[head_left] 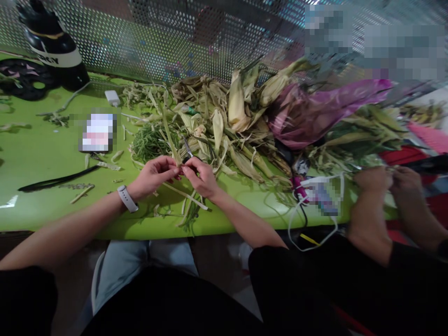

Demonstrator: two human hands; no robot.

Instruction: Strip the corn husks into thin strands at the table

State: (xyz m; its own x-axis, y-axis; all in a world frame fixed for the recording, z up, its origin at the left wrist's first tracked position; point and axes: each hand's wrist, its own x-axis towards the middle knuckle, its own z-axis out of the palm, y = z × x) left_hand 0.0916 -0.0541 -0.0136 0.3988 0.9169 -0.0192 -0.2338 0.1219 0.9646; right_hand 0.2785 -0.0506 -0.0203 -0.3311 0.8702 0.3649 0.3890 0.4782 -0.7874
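Note:
A long pale strip of corn husk (pixel 168 135) stands up from between my two hands, its lower end pinched in my left hand (pixel 156 175). My right hand (pixel 202 178) is closed at the same lower end, fingertips touching the left ones. Small scissors (pixel 188 148) with dark handles point up just behind the right fingers; whether that hand also holds them I cannot tell. Close behind the left hand lies a heap of thin green strands (pixel 150 143). Loose pale strips (pixel 187 196) are scattered under both hands.
Dry corn husks (pixel 217 126) pile up behind, beside a purple plastic bag (pixel 304 114). Leftward are a phone (pixel 98 133), a black strap (pixel 58 179) and a dark bottle (pixel 58 51). A white cable (pixel 290 224) hangs over the table edge near a co-worker's hands (pixel 388 179).

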